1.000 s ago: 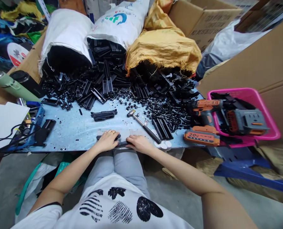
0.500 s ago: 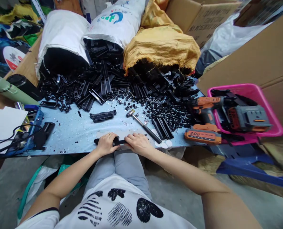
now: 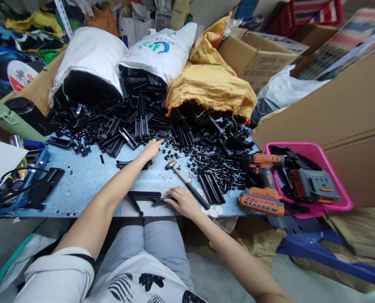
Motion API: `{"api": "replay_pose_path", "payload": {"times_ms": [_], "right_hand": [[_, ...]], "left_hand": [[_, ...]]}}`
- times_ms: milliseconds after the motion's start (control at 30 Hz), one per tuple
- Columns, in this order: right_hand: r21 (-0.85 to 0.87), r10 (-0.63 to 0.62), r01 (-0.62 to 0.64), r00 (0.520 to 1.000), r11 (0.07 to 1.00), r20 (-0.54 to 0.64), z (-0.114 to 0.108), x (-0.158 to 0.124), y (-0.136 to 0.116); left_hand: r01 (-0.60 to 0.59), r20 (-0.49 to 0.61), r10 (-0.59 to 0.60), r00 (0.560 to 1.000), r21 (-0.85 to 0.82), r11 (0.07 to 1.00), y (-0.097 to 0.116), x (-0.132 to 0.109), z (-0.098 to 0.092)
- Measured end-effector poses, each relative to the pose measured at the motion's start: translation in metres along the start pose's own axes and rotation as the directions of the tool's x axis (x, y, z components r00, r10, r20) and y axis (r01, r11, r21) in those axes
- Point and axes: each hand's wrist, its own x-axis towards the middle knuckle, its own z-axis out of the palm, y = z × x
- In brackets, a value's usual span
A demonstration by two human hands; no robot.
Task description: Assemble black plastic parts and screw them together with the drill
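Head view: left hand [image 3: 151, 148] stretched to the parts heap, right hand [image 3: 182, 201] flat on a bracket at the bench's near edge.

On the blue bench [image 3: 89, 181], the heap of black parts [image 3: 181, 130] fills the far half; bare surface lies left of the left forearm. An orange drill [image 3: 263, 168] and a pink basket [image 3: 288, 145] crowd the right end. A hammer [image 3: 187, 183] lies slanted just beside the right hand. The long black bracket [image 3: 143, 195] lies along the near edge, with the right hand's fingers spread and pressing its right end. The left hand is well apart from it, fingers extended close together, tips among small loose pieces; whether they pinch one cannot be told.
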Motion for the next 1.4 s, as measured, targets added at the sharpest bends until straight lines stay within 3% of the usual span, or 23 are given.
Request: {"api": "replay_pose_path", "payload": {"times_ms": [67, 133, 200, 267, 367, 433, 567, 667, 800, 900, 1033, 1233, 1300, 1400], "right_hand": [[-0.036, 0.084, -0.086, 0.995, 0.996, -0.052, -0.007, 0.021, 0.015], [-0.111, 0.235, -0.248, 0.964, 0.962, -0.121, -0.014, 0.05, 0.039], [-0.196, 0.374, -0.401, 0.913, 0.895, -0.162, -0.018, 0.081, 0.069], [-0.243, 0.41, -0.42, 0.907, 0.875, -0.094, -0.02, 0.106, 0.095], [-0.22, 0.383, -0.369, 0.923, 0.903, 0.024, -0.018, 0.123, 0.114], [-0.157, 0.383, -0.383, 0.923, 0.911, -0.029, -0.016, 0.118, 0.11], [0.155, 0.383, -0.355, 0.897, 0.922, -0.221, -0.019, 0.087, 0.072], [0.425, 0.389, -0.292, 0.907, 0.857, -0.161, -0.024, 0.063, 0.035], [0.608, 0.328, -0.259, 0.945, 0.75, -0.003, -0.025, 0.043, -0.002], [0.559, 0.285, -0.275, 0.956, 0.782, 0.072, -0.027, 0.037, -0.017], [0.343, 0.215, -0.255, 0.965, 0.904, 0.15, -0.037, 0.043, -0.032], [-0.016, 0.097, -0.097, 0.94, 0.995, 0.328, -0.041, 0.058, -0.051], [-0.033, 0.091, -0.085, 0.949, 0.996, 0.303, -0.031, 0.052, -0.05], [0.058, 0.004, -0.014, 0.987, 0.998, 0.158, -0.012, 0.033, -0.04]], "left_hand": [[0.0, 0.025, 0.0, 1.0, 0.003, 1.0, 0.001, 0.02, 0.005], [0.009, 0.017, -0.009, 1.0, -0.003, 1.0, 0.005, 0.026, 0.009], [0.018, -0.016, -0.018, 1.0, -0.008, 1.0, 0.007, 0.02, 0.006], [0.015, -0.074, -0.015, 0.997, -0.006, 1.0, 0.005, 0.0, -0.003], [-0.063, -0.252, 0.016, 0.968, -0.179, 0.982, -0.009, -0.06, -0.019], [-0.123, -0.347, -0.036, 0.937, -0.424, 0.897, -0.025, -0.115, -0.022], [0.013, -0.241, -0.281, 0.929, -0.736, 0.677, -0.051, -0.213, -0.009], [0.037, -0.233, -0.331, 0.915, -0.766, 0.641, -0.057, -0.247, 0.003], [-0.045, -0.336, -0.144, 0.931, -0.495, 0.867, -0.048, -0.25, 0.003], [-0.124, -0.358, 0.059, 0.932, -0.163, 0.979, -0.04, -0.249, 0.003], [-0.252, -0.367, 0.255, 0.895, 0.057, 0.966, -0.041, -0.252, 0.009], [-0.34, -0.343, 0.34, 0.876, 0.06, 0.938, -0.064, -0.246, 0.02], [-0.364, -0.324, 0.371, 0.87, 0.083, 0.928, -0.072, -0.247, 0.023], [-0.372, -0.313, 0.409, 0.857, 0.175, 0.912, -0.075, -0.252, 0.025]]}}
